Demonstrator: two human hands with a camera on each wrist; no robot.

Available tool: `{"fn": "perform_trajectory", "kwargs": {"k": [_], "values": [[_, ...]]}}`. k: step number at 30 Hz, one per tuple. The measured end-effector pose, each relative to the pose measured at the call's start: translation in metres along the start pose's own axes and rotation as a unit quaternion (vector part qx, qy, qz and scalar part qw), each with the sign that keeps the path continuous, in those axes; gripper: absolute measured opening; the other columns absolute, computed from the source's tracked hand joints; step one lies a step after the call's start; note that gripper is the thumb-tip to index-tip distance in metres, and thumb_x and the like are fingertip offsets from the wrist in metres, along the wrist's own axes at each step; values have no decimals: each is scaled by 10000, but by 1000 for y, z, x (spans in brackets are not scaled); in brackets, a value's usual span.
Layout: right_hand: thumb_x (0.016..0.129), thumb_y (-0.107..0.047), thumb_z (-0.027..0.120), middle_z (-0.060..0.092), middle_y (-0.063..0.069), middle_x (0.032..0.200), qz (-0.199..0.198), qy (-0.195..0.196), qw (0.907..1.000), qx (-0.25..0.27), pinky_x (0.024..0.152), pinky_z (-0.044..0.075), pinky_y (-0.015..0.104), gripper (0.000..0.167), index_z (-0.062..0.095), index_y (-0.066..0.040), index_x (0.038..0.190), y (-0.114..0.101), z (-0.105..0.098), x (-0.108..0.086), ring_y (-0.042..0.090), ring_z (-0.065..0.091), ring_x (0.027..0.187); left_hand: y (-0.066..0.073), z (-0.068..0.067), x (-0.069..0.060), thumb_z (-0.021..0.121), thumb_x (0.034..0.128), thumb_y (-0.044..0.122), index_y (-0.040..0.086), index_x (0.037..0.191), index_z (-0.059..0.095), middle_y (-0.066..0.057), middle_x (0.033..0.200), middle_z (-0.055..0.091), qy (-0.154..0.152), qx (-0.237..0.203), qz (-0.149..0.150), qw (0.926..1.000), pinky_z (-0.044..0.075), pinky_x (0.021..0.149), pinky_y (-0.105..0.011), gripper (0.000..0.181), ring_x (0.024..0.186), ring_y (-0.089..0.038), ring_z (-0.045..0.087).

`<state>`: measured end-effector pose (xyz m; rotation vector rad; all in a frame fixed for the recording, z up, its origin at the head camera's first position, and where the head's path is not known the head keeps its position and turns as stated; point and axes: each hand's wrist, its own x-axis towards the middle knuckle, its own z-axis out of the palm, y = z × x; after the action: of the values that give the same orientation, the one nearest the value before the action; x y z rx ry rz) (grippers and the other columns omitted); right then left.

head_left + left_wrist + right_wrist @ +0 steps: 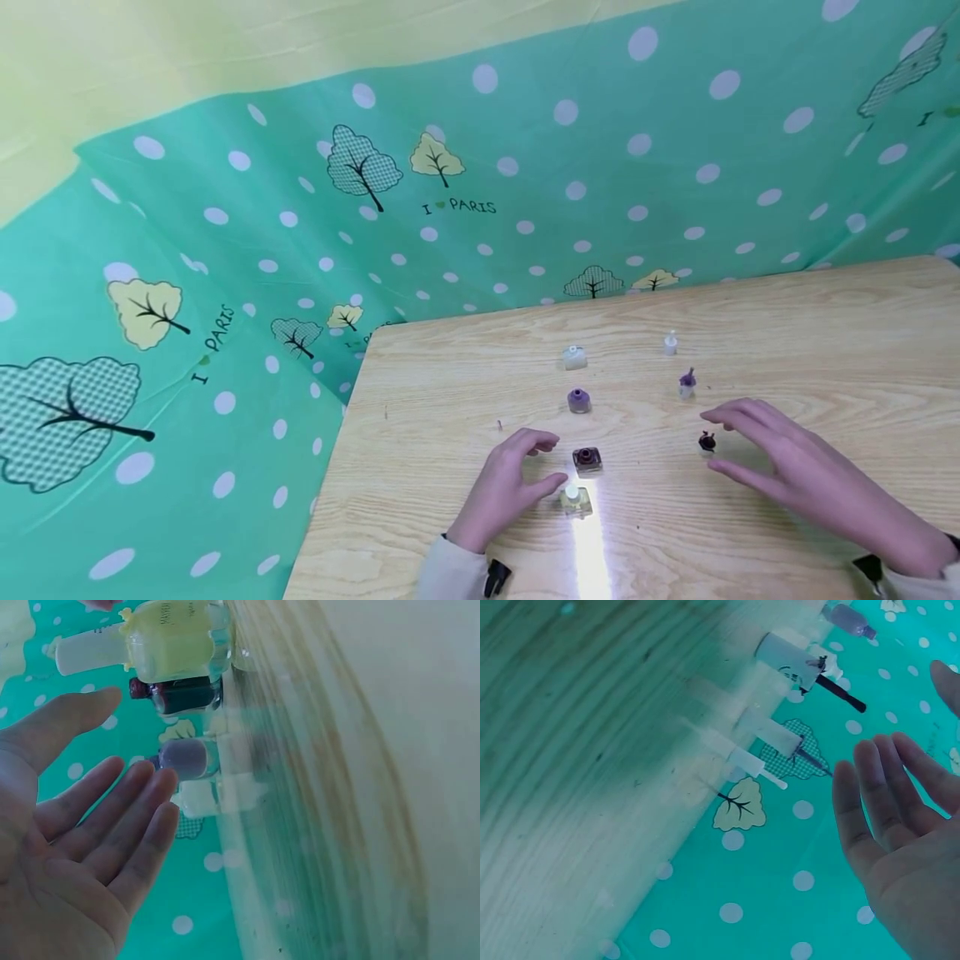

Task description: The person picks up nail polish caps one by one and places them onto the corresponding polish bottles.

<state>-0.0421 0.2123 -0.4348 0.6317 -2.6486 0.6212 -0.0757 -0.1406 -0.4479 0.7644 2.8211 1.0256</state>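
Note:
My left hand (504, 487) is beside a yellow polish bottle (576, 502) with its white cap on, thumb and fingers apart and holding nothing. Behind that bottle stand a dark bottle (587, 460), a purple bottle (578, 402) and a whitish bottle (574, 359), all uncapped. My right hand (813, 475), fingers spread and empty, is around a cap with a dark brush (707, 442) standing brush up. In the right wrist view, this cap (786, 661) stands apart from the right hand (907, 832). The left wrist view has the left hand (90, 840) near the yellow bottle (176, 641).
A cap with a purple brush (687, 384) and a white cap with its brush up (671, 342) stand farther back on the wooden table (450, 367). Small marks dot the tabletop. A green dotted cloth (420, 275) hangs behind and at the left.

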Motion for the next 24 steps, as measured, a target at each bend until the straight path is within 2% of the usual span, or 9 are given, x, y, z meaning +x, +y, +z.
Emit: {"fn": "perform_trajectory", "kwargs": {"k": [7,10,15,19,24], "values": [[766,-331,851,605,-31,1172,437,-300,9984,206,743,558,347,541,638,-136,1223,6,2,0,152,627,974,2,2,6,782,847,295,153,1248,624,52,1179,666,-174,-69,-21,9998,512,980,-268,454,1090,-84,618],[815,-374,809,605,14,1181,754,-695,9939,398,743,569,415,544,618,-108,1250,9,3,1,198,646,980,1,3,9,781,848,297,151,1240,629,54,1176,666,-205,-122,-7,9997,512,976,-260,445,1080,-80,618],[864,-451,740,611,88,1195,1244,-1359,9803,711,794,557,497,603,587,-57,1294,15,3,5,255,633,1016,1,3,14,778,850,307,160,1231,636,65,1165,668,-227,-161,-9,9996,516,964,-258,432,1066,-77,620],[854,-456,746,629,38,1158,1306,-1530,9759,846,819,557,467,586,603,-70,1271,19,6,6,210,617,1003,1,4,17,778,850,314,165,1234,634,75,1165,665,-301,-162,-6,9994,510,972,-250,436,1070,-70,617],[816,-370,799,632,-52,1108,1048,-1459,9787,992,776,559,337,513,629,-103,1219,25,10,5,103,592,947,3,5,21,792,835,321,153,1245,624,70,1168,665,-380,-127,-29,9992,500,983,-232,474,1067,-57,616]]}}
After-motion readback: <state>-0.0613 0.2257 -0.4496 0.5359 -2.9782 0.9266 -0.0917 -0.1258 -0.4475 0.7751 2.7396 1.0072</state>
